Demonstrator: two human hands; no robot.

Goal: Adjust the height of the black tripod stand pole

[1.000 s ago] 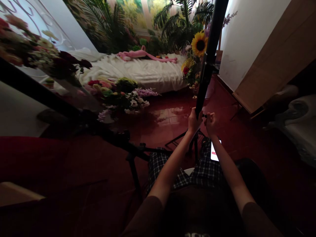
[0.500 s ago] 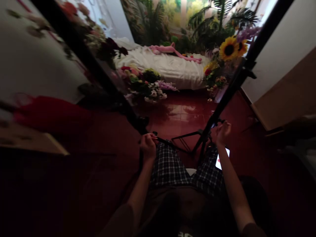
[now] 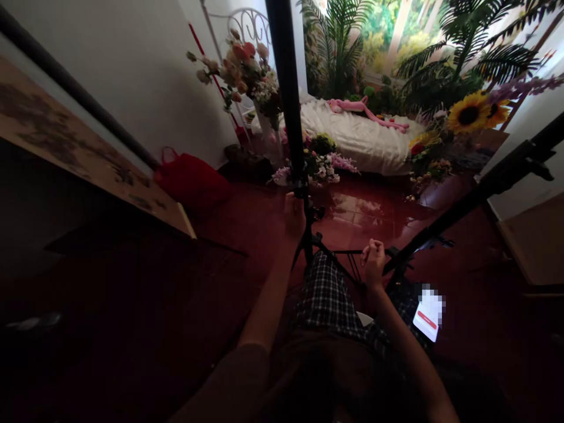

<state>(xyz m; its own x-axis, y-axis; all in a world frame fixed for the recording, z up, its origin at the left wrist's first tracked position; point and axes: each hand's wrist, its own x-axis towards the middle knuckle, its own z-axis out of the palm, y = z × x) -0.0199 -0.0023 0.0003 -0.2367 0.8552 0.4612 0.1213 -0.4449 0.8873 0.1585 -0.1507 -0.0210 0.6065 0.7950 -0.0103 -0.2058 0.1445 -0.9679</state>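
Note:
My left hand (image 3: 295,216) is at the black stand pole (image 3: 288,88) in front of me, just below a collar on it. Its fingers are curled against the pole, partly lost in the dark. My right hand (image 3: 374,261) hovers above my lap with its fingers bent inward, left of a second, slanting black pole (image 3: 476,200). Whatever those fingers may hold is too small and dim to make out. A lit phone (image 3: 428,317) lies beside my right forearm, on my thigh in checked trousers (image 3: 328,288).
Ahead stands a low bed with a white cover (image 3: 374,141) and a pink plush figure (image 3: 370,111). Flowers (image 3: 324,167), sunflowers (image 3: 469,113) and palm leaves surround it. A red bag (image 3: 191,182) and a painted panel (image 3: 110,164) are at left, on the red floor (image 3: 352,217).
The view has swung left, and the poles appear at different angles. My left hand has moved up to the left pole. My right hand has come inward, away from the right pole.

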